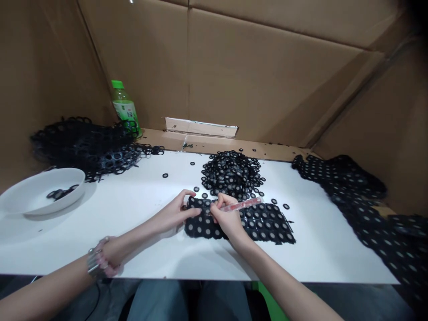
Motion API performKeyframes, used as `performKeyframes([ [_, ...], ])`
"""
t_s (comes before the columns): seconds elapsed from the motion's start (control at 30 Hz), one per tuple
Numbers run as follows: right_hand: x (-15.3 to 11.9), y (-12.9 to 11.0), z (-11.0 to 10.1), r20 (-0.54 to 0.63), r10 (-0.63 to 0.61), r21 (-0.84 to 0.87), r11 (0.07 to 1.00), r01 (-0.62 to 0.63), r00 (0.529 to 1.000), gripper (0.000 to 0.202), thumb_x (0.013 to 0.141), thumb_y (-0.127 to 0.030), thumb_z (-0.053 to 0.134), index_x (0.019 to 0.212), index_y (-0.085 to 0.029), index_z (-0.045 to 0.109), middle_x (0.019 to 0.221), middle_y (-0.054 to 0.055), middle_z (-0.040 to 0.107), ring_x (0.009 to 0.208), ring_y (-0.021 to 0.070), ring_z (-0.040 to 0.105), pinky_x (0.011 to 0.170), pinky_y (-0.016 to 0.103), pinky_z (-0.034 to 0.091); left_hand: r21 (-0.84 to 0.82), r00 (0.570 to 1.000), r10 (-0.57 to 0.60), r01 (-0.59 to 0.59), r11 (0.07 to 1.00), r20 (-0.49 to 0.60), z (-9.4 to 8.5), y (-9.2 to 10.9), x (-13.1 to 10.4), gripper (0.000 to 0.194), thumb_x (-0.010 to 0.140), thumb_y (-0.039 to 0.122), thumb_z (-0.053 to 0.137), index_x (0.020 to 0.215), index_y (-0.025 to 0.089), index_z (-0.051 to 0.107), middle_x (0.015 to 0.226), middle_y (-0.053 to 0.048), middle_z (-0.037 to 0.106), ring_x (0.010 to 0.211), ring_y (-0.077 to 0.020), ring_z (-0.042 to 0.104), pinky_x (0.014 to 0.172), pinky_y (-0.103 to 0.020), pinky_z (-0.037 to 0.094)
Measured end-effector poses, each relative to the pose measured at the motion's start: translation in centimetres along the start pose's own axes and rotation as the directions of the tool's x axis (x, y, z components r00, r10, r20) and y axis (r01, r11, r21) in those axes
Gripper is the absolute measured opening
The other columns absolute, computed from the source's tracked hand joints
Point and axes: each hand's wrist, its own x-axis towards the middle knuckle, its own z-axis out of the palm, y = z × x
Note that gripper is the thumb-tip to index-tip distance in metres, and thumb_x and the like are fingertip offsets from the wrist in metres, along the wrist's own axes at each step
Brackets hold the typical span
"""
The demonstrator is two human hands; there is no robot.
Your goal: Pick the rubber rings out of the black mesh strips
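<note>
A black sheet with rows of round, grey-centred pieces (267,223) lies flat on the white table in front of me. My left hand (179,211) grips its left end, thumb on top and index finger at the far edge. In my right hand (227,218) is a slim pen-like tool with a clear, reddish barrel (245,204), slanting up to the right. Its tip points at the sheet close to my left thumb and is hidden by my fingers. Just beyond the sheet is a heap of loose black rings with pale centres (232,174).
A white bowl (20,191) with a few black pieces stands at left. Behind it lies a tangle of black ring netting (83,147) beside a green bottle (125,109). More dotted black sheeting (354,196) hangs over the table's right side. Cardboard walls (250,76) enclose the table.
</note>
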Motion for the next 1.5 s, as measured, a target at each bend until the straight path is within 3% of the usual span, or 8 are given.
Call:
performKeyframes([
  [0.13, 0.0, -0.1, -0.2, 0.004, -0.005, -0.017, 1.000, 0.005, 1.000, 0.025, 0.062, -0.013, 0.051, 0.050, -0.021, 0.030, 0.041, -0.009, 0.035, 0.034, 0.0073, 0.039, 0.037, 0.019, 0.024, 0.161, 0.997, 0.080, -0.080, 0.984, 0.004, 0.3, 0.1, -0.1, 0.050, 0.067, 0.026, 0.062, 0.110, 0.021, 0.037, 0.063, 0.007, 0.044, 0.053, -0.0091, 0.044, 0.046, -0.018, 0.032],
  [0.53, 0.1, 0.0, -0.3, 0.070, -0.019, -0.134, 0.991, 0.028, 0.997, 0.023, 0.061, -0.014, 0.049, 0.050, -0.021, 0.031, 0.041, -0.008, 0.035, 0.037, 0.0076, 0.036, 0.039, 0.020, 0.024, 0.006, 0.994, 0.109, -0.109, 0.994, -0.015, 0.5, -0.2, -0.1, 0.041, 0.070, 0.025, 0.061, 0.102, 0.023, 0.036, 0.069, 0.007, 0.043, 0.056, -0.0076, 0.045, 0.050, -0.017, 0.037],
  [0.77, -0.3, 0.0, 0.2, 0.144, -0.200, -0.313, 0.920, 0.237, 0.969, 0.026, 0.063, -0.011, 0.047, 0.047, -0.020, 0.028, 0.045, -0.006, 0.034, 0.044, 0.0074, 0.031, 0.044, 0.021, 0.023, -0.081, 0.983, 0.182, -0.182, 0.980, -0.003, 0.6, -0.3, -0.2, 0.038, 0.070, 0.022, 0.062, 0.095, 0.023, 0.034, 0.067, 0.008, 0.044, 0.055, -0.0064, 0.042, 0.049, -0.015, 0.035],
  [0.93, 0.1, 0.1, -0.6, 0.072, -0.070, -0.121, 0.990, 0.078, 0.995, 0.024, 0.061, -0.012, 0.048, 0.049, -0.021, 0.029, 0.041, -0.008, 0.036, 0.038, 0.0068, 0.034, 0.040, 0.020, 0.023, -0.185, 0.991, 0.135, -0.130, 0.974, 0.017, 0.7, -0.3, 0.0, 0.036, 0.069, 0.024, 0.060, 0.093, 0.024, 0.032, 0.074, 0.006, 0.046, 0.058, -0.0077, 0.046, 0.051, -0.017, 0.038],
  [1.07, 0.5, 0.1, -1.9, 0.017, 0.048, 0.033, 0.998, -0.049, 0.999, 0.025, 0.060, -0.013, 0.049, 0.050, -0.021, 0.028, 0.035, -0.011, 0.034, 0.031, 0.0067, 0.036, 0.036, 0.018, 0.021, 0.026, 0.996, 0.094, -0.094, 0.995, 0.006, 0.5, 0.0, 0.0, 0.035, 0.071, 0.020, 0.053, 0.101, 0.024, 0.036, 0.074, 0.005, 0.045, 0.062, -0.0100, 0.047, 0.054, -0.019, 0.038],
  [1.17, 0.3, 0.0, -2.1, 0.031, 0.031, -0.012, 0.999, -0.031, 0.999, 0.025, 0.060, -0.013, 0.050, 0.049, -0.021, 0.029, 0.038, -0.010, 0.036, 0.032, 0.0070, 0.039, 0.036, 0.018, 0.023, 0.193, 0.996, 0.084, -0.083, 0.978, 0.000, 0.3, 0.3, 0.1, 0.044, 0.069, 0.017, 0.050, 0.110, 0.024, 0.036, 0.069, 0.005, 0.044, 0.058, -0.0110, 0.046, 0.051, -0.020, 0.036],
  [1.33, -0.2, 0.0, -1.9, -0.021, -0.019, -0.059, 0.998, 0.018, 1.000, 0.024, 0.061, -0.013, 0.049, 0.050, -0.021, 0.030, 0.039, -0.010, 0.036, 0.034, 0.0071, 0.037, 0.038, 0.019, 0.024, 0.242, 0.999, 0.046, -0.046, 0.969, 0.005, 1.1, 0.8, 1.0, 0.044, 0.068, 0.021, 0.051, 0.110, 0.021, 0.039, 0.078, 0.002, 0.052, 0.071, -0.0159, 0.052, 0.062, -0.025, 0.042],
  [1.5, -0.1, 0.2, -2.2, -0.047, -0.050, -0.101, 0.994, 0.045, 0.998, 0.024, 0.059, -0.012, 0.048, 0.049, -0.021, 0.029, 0.043, -0.009, 0.032, 0.038, 0.0069, 0.034, 0.039, 0.020, 0.021, 0.329, 0.979, 0.202, -0.183, 0.927, -0.025, 1.8, 0.9, 1.5, 0.050, 0.063, 0.032, 0.065, 0.107, 0.021, 0.042, 0.104, -0.004, 0.054, 0.097, -0.0222, 0.050, 0.084, -0.033, 0.039],
])
